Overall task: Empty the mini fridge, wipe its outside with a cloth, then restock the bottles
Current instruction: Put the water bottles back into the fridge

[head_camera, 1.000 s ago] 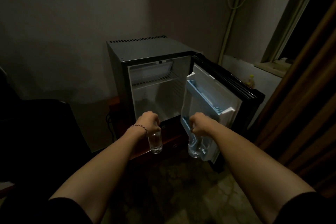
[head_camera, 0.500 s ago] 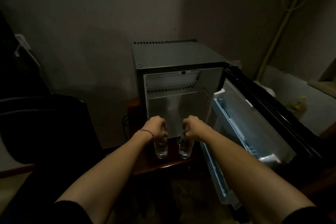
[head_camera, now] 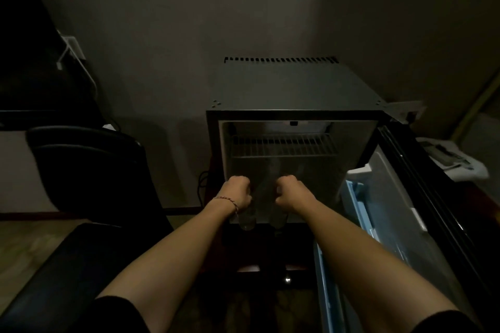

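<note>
- We look down into a dim room with a plain grey wall (head_camera: 167, 35) behind a small black fridge (head_camera: 292, 84).
- The fridge stands on a low reddish wooden stand (head_camera: 249, 268), and its top is bare dark metal with a row of vent slots along the back edge.
- Its door (head_camera: 400, 211) hangs wide open to our right, showing a white inner lining with pale blue door racks.
- Inside the fridge we see a white wire shelf (head_camera: 284, 146) near the top; the space under it is grey and dim.
- To our left sits a black chair (head_camera: 89, 167), with a dark bench or seat (head_camera: 62, 273) in front of it and a white wall socket with a cord (head_camera: 71, 48) above.
- To our right, past the door, some pale cloth or paper (head_camera: 454, 162) lies on a surface, too dim to name.
- Both our bare arms reach straight forward, side by side, toward the fridge opening.
- Our left hand (head_camera: 238, 193), with a thin red string bracelet at the wrist, is curled in a fist round the top of a clear bottle (head_camera: 246, 222).
- Our right hand (head_camera: 289, 192) is curled the same way round a second clear bottle (head_camera: 278, 220).
- Both bottles hang upright below the fists, close beside each other, at the front lower edge of the fridge compartment; we cannot tell whether they touch its floor.
</note>
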